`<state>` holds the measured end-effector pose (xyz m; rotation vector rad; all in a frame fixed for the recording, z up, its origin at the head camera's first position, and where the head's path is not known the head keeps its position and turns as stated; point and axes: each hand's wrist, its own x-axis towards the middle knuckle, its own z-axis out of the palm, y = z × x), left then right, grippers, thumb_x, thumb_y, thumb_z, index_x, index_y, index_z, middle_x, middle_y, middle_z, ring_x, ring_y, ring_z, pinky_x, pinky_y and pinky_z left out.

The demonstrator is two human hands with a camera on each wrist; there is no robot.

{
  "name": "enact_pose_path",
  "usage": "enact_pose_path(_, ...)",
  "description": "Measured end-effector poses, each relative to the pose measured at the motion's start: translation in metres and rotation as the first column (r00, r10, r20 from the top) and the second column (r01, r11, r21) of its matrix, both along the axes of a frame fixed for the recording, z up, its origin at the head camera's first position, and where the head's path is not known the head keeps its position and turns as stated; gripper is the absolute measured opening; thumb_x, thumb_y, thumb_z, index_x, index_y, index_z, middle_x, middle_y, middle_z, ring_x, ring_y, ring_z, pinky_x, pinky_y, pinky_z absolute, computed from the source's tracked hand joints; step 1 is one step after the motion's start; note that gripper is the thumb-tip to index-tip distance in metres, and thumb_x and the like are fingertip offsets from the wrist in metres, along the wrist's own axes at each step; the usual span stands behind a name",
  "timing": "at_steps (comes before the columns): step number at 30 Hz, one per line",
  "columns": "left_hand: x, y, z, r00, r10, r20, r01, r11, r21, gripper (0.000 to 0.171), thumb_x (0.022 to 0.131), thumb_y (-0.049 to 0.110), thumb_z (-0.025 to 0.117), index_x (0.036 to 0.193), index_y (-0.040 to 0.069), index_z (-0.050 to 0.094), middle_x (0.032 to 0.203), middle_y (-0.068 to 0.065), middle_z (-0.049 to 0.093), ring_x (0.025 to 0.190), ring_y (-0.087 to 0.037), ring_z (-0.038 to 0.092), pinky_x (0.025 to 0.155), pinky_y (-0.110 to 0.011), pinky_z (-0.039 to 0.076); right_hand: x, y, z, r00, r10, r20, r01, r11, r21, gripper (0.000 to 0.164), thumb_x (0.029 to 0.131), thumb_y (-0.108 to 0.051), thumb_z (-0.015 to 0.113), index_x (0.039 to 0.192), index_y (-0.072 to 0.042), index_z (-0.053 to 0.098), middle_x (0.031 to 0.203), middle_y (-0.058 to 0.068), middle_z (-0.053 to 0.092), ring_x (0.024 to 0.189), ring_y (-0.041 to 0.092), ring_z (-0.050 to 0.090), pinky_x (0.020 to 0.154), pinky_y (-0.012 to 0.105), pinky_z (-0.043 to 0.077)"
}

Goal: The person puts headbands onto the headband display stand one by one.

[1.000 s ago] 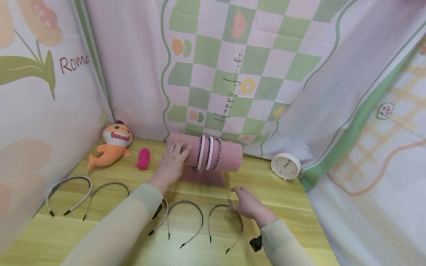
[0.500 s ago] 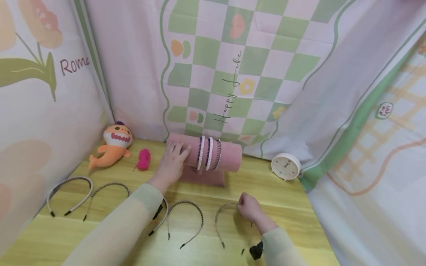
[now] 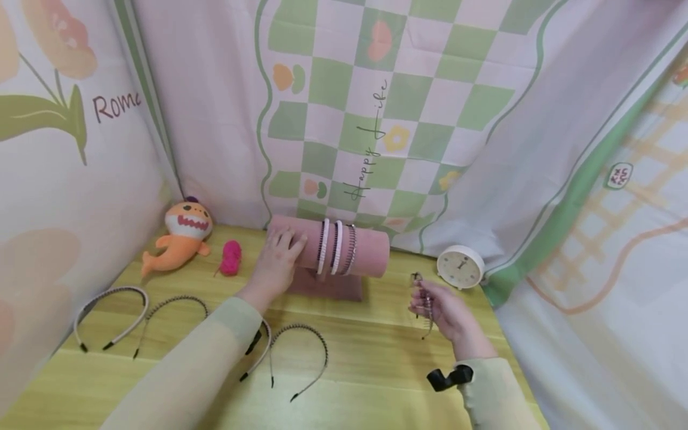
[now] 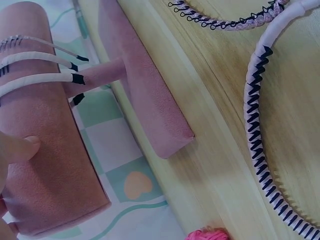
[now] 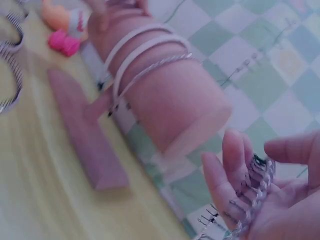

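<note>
A pink velvety headband stand, a thick horizontal roll on a flat base, stands near the table's back. My left hand holds the roll's left end; in the left wrist view its thumb lies against the velvet. Three headbands sit side by side around the roll, two whitish ones and a thin braided one. To the right of the stand, my right hand holds another thin, toothed headband up between thumb and fingers, apart from the roll.
On the table, several headbands lie in a row at the front, among them a white one and a thin one. An orange plush shark and pink yarn are at left. A white clock stands right, before the patterned curtain.
My right hand took the rightmost headband off the table and carried it up and to the right, turning the palm upward. The left hand stays on the stand.
</note>
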<state>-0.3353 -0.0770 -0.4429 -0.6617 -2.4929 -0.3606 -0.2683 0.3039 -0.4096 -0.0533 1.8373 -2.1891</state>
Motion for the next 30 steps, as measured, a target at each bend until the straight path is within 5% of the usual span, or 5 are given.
enact_pose_path(13,-0.002,-0.002,-0.002,1.0,0.004,0.001,-0.004,1.0,0.003,0.07,0.08,0.007,0.079,0.143,0.006,0.05,0.14,-0.024,0.044,0.135,-0.042,0.036,0.118,-0.051,0.017,-0.023,-0.029,0.016,0.989,-0.142,-0.033,0.132,0.969,-0.21,0.031,0.106,-0.01,0.041,0.111,-0.016,0.071,0.092,0.004,0.067,0.081,0.014,0.065,0.077,0.029,0.055)
enact_pose_path(19,-0.002,-0.002,-0.001,1.0,0.005,0.002,-0.005,1.0,0.019,0.071,0.079,0.007,0.079,0.144,0.007,0.05,0.14,-0.024,0.044,0.135,-0.042,0.036,0.118,-0.052,0.014,-0.039,-0.049,0.021,0.974,-0.226,-0.033,0.216,0.958,-0.187,0.025,0.105,-0.011,0.044,0.123,-0.007,0.062,0.092,0.004,0.067,0.079,0.014,0.065,0.076,0.028,0.055)
enact_pose_path(24,-0.001,-0.001,-0.001,1.0,0.01,-0.003,-0.01,1.0,0.006,0.069,0.081,0.008,0.078,0.144,0.007,0.05,0.139,-0.024,0.045,0.135,-0.042,0.035,0.118,-0.052,0.015,-0.052,-0.063,0.025,0.967,-0.253,-0.018,0.248,0.957,-0.15,0.043,0.105,-0.011,0.044,0.145,0.003,0.041,0.09,0.002,0.068,0.077,0.013,0.065,0.075,0.026,0.055)
enact_pose_path(30,0.001,0.0,0.0,1.0,0.01,-0.012,-0.01,1.0,-0.004,0.065,0.082,0.008,0.077,0.142,0.006,0.052,0.136,-0.025,0.046,0.134,-0.043,0.036,0.118,-0.052,0.016,-0.061,-0.075,0.026,0.959,-0.281,-0.019,0.278,0.956,-0.097,0.045,0.105,-0.009,0.044,0.147,0.005,0.038,0.087,0.0,0.068,0.071,0.012,0.064,0.072,0.024,0.055)
